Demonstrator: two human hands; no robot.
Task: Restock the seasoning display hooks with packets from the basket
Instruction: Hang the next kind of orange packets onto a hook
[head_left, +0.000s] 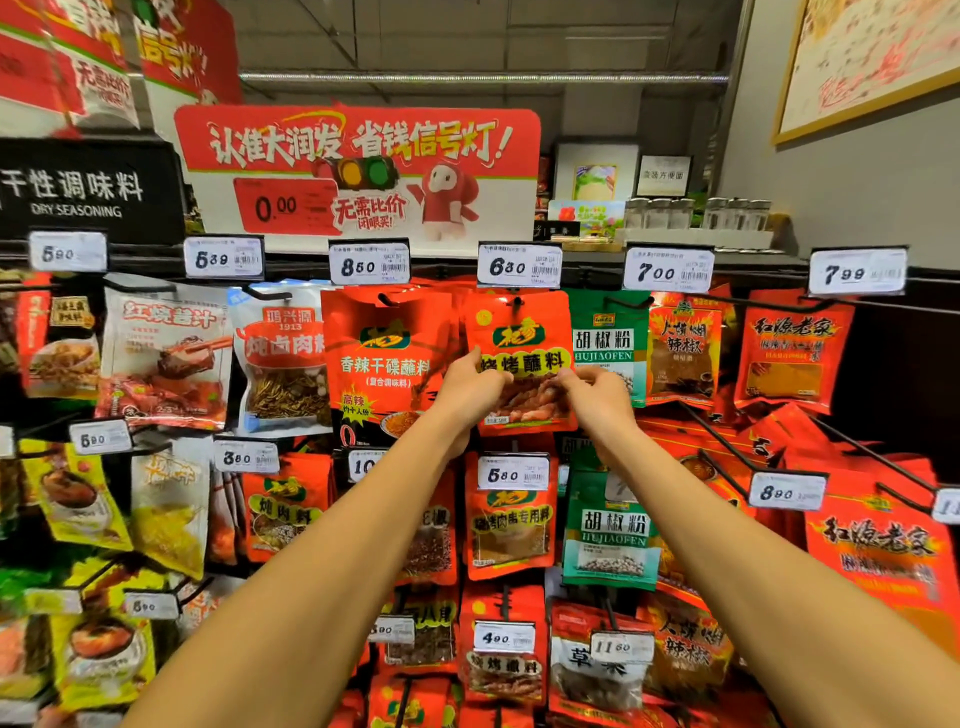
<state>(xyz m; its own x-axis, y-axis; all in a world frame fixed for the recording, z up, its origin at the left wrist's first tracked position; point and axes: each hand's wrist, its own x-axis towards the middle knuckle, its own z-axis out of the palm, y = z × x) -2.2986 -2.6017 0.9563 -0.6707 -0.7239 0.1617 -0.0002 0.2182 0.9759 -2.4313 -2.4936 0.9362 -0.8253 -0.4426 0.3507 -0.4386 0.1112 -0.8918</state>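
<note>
A red barbecue seasoning packet (522, 332) hangs on the top-row hook (517, 301) under the 6.80 price tag (519, 266). My left hand (470, 387) grips the packet's left edge. My right hand (597, 387) pinches its right edge, fingers curled over the front. Both arms reach up from the bottom of the view. The basket is out of view.
Red packets (387, 358) hang to the left, green pepper packets (605, 343) to the right. Bare black hooks (727, 447) jut out at the lower right. More seasoning rows with price tags fill the wall below. A red promotional sign (358, 171) stands above.
</note>
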